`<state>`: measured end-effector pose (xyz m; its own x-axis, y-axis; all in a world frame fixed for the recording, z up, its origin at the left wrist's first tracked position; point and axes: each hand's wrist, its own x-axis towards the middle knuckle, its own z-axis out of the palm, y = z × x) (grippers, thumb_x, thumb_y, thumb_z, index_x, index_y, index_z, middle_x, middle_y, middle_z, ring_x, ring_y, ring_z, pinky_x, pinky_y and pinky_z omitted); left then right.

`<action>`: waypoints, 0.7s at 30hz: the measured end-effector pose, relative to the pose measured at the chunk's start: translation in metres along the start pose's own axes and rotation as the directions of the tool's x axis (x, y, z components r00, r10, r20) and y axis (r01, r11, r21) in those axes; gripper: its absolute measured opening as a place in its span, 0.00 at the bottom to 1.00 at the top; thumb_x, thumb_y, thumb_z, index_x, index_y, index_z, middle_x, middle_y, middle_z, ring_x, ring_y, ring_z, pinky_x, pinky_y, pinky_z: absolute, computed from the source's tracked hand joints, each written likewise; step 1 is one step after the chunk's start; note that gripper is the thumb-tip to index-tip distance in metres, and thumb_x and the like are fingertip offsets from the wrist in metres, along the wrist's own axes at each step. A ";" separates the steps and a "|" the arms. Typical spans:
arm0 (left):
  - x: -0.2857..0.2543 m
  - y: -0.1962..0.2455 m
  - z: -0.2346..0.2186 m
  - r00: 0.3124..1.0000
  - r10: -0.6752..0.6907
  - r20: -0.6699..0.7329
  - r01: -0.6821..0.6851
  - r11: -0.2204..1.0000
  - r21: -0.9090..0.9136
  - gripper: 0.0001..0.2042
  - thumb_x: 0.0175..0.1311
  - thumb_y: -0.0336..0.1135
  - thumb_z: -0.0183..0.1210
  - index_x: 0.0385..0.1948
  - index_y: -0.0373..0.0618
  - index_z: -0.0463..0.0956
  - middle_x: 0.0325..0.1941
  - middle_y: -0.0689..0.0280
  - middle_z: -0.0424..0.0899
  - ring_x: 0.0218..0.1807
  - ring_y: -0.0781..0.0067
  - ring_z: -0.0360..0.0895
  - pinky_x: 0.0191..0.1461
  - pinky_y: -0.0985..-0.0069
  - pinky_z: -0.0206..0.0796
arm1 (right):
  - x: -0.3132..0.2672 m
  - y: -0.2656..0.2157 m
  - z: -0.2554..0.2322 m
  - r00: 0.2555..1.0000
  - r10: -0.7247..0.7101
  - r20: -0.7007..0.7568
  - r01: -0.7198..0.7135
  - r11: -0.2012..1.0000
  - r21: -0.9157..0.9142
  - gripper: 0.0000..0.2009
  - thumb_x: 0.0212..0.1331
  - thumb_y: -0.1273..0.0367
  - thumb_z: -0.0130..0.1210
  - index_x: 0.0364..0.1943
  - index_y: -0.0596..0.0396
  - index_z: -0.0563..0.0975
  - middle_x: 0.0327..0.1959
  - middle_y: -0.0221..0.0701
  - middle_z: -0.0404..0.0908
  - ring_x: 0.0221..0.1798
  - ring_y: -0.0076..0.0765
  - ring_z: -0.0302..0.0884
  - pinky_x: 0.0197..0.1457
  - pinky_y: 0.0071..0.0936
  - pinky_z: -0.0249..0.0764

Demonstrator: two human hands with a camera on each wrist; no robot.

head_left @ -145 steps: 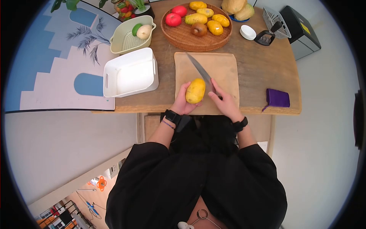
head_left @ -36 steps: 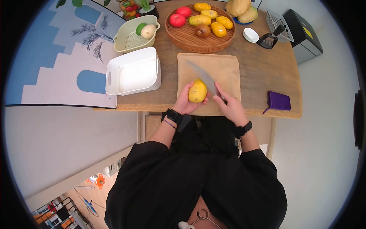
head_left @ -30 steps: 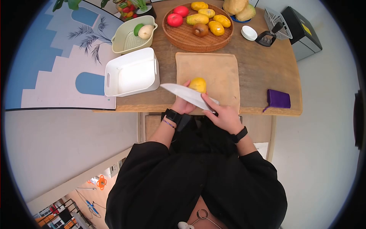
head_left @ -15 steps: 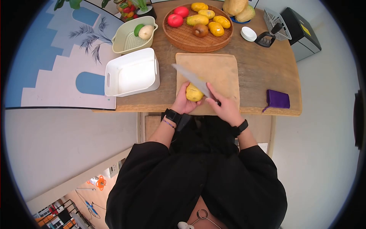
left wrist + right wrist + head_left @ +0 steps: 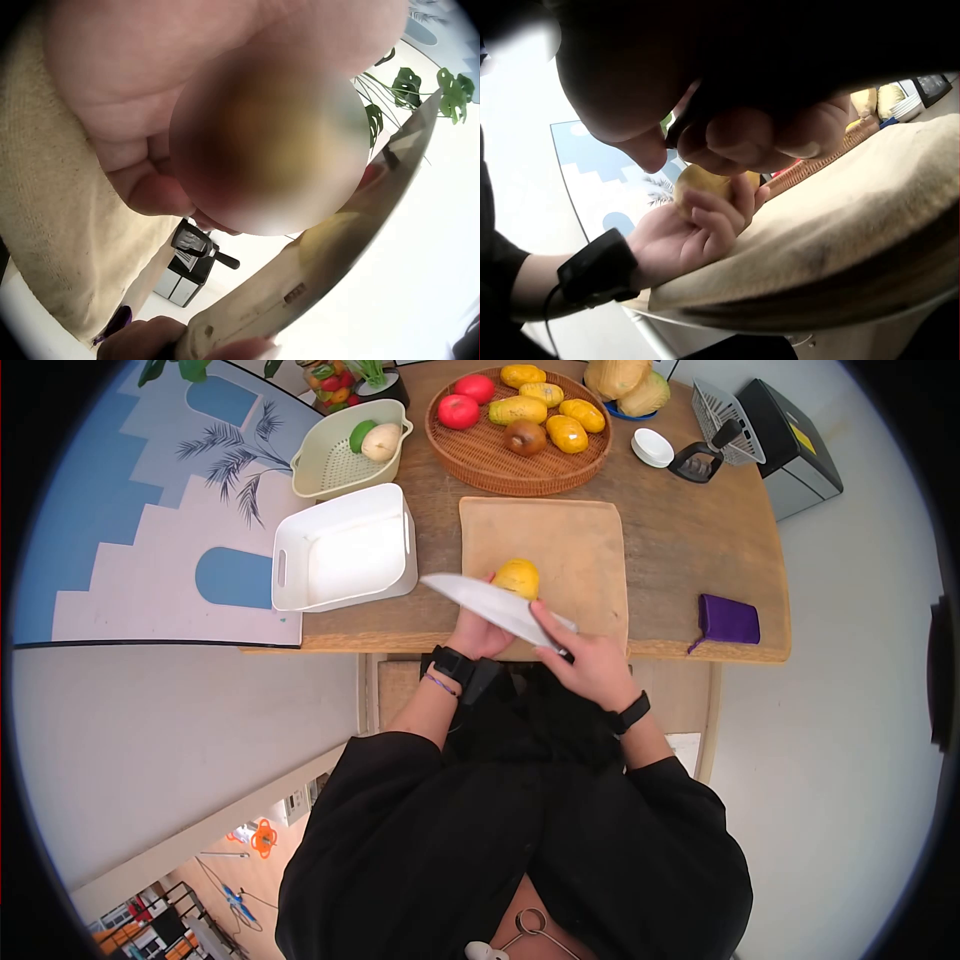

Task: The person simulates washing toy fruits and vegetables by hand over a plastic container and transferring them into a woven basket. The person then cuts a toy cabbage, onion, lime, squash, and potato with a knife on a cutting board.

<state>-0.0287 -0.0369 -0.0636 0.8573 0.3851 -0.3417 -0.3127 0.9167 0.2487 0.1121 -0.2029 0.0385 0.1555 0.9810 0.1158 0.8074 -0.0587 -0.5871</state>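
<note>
My left hand [image 5: 478, 635] grips a yellow, mango-like oval fruit [image 5: 520, 578] above the front of a tan cutting board [image 5: 580, 550]. In the left wrist view a blurred round patch covers most of the fruit. My right hand [image 5: 592, 670] grips a large kitchen knife [image 5: 485, 600] by its dark handle, forefinger along the blade's base. The broad blade slants leftward in front of the fruit, overlapping it and the left hand in the head view. The right wrist view shows the left hand's fingers curled round the fruit [image 5: 699, 184].
Left of the board stands a white bin [image 5: 345, 555], with a pale green colander [image 5: 325, 465] behind it. A round wicker tray [image 5: 480, 465] at the back holds several yellow and red fruits. A white bowl [image 5: 652, 448] and purple pouch [image 5: 728, 620] lie to the right.
The knife has swung back and forth over the fruit; half a second ago its blade pointed farther up the board. Its tip now points left, and the fruit has moved slightly up.
</note>
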 end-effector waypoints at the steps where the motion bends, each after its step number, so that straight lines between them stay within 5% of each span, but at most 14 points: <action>1: 0.001 0.003 -0.001 1.000 0.003 0.000 -0.003 1.000 -0.001 0.29 0.77 0.60 0.36 0.60 0.45 0.73 0.53 0.52 0.84 0.55 0.52 0.83 0.62 0.54 0.74 | -0.001 -0.004 0.001 0.998 -0.006 0.065 0.011 0.998 -0.063 0.32 0.63 0.57 0.64 0.73 0.26 0.68 0.22 0.39 0.82 0.25 0.48 0.83 0.31 0.39 0.78; 3: -0.002 0.006 -0.002 0.980 -0.061 0.188 0.051 0.997 0.058 0.30 0.77 0.61 0.36 0.60 0.45 0.73 0.51 0.49 0.85 0.53 0.51 0.83 0.61 0.53 0.74 | -0.002 -0.005 0.010 0.998 -0.027 0.064 0.032 0.995 -0.093 0.33 0.64 0.56 0.63 0.74 0.24 0.66 0.18 0.38 0.78 0.21 0.48 0.80 0.29 0.40 0.77; 11: -0.004 0.003 0.003 0.987 -0.024 0.161 0.010 0.996 0.088 0.29 0.77 0.60 0.38 0.60 0.45 0.73 0.51 0.49 0.84 0.53 0.53 0.83 0.58 0.54 0.77 | -0.002 -0.001 0.025 1.000 -0.020 0.023 0.023 0.990 -0.141 0.32 0.65 0.55 0.62 0.74 0.25 0.66 0.17 0.39 0.77 0.21 0.50 0.79 0.27 0.41 0.76; 13: -0.004 0.002 0.004 0.998 -0.065 -0.006 0.065 0.998 0.015 0.29 0.77 0.61 0.38 0.60 0.46 0.73 0.52 0.52 0.84 0.53 0.55 0.83 0.53 0.58 0.78 | 0.000 0.001 0.024 1.000 0.011 0.018 -0.009 0.996 -0.091 0.33 0.65 0.55 0.62 0.75 0.25 0.65 0.20 0.40 0.80 0.22 0.51 0.80 0.29 0.41 0.77; 16: -0.009 0.001 0.011 0.999 0.011 -0.042 -0.011 1.000 0.014 0.28 0.77 0.59 0.37 0.59 0.47 0.74 0.51 0.56 0.84 0.47 0.59 0.83 0.44 0.65 0.76 | 0.009 0.009 0.022 0.998 0.046 -0.031 -0.045 0.999 0.028 0.32 0.66 0.54 0.60 0.75 0.25 0.65 0.24 0.41 0.82 0.25 0.53 0.81 0.31 0.42 0.78; 17: -0.009 0.001 0.011 0.999 0.006 -0.039 -0.006 1.000 0.014 0.28 0.77 0.59 0.37 0.59 0.47 0.74 0.51 0.56 0.84 0.47 0.59 0.83 0.44 0.65 0.76 | 0.012 0.013 0.019 0.996 0.054 -0.074 -0.047 0.994 0.094 0.31 0.67 0.53 0.59 0.75 0.23 0.65 0.25 0.40 0.83 0.26 0.54 0.82 0.32 0.43 0.79; 19: -0.009 0.008 0.023 0.983 -0.006 0.185 -0.012 0.996 0.092 0.25 0.78 0.57 0.37 0.58 0.50 0.74 0.50 0.65 0.85 0.47 0.65 0.81 0.37 0.70 0.69 | 0.018 0.020 0.008 0.993 0.099 -0.061 -0.093 0.992 0.090 0.30 0.67 0.53 0.59 0.74 0.25 0.66 0.29 0.41 0.85 0.29 0.54 0.83 0.36 0.42 0.80; 20: -0.011 0.006 0.031 1.000 0.002 -0.001 -0.002 0.995 0.099 0.26 0.77 0.56 0.36 0.56 0.47 0.75 0.47 0.59 0.83 0.36 0.63 0.77 0.36 0.69 0.66 | 0.022 0.024 0.002 0.989 0.139 -0.042 -0.135 0.987 0.090 0.29 0.67 0.52 0.58 0.73 0.26 0.68 0.32 0.41 0.86 0.32 0.54 0.84 0.39 0.42 0.81; 21: -0.010 0.007 0.030 1.000 0.003 0.000 -0.003 0.995 0.104 0.26 0.77 0.56 0.36 0.56 0.47 0.75 0.47 0.59 0.83 0.36 0.63 0.77 0.36 0.69 0.66 | 0.025 0.030 -0.002 0.989 0.138 -0.046 -0.133 0.987 0.091 0.29 0.67 0.52 0.58 0.73 0.26 0.68 0.32 0.41 0.86 0.32 0.54 0.84 0.39 0.42 0.81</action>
<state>-0.0274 -0.0375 -0.0315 0.8565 0.3878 -0.3406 -0.2712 0.8996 0.3422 0.1411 -0.1801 0.0252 0.2910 0.9541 0.0706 0.7241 -0.1715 -0.6681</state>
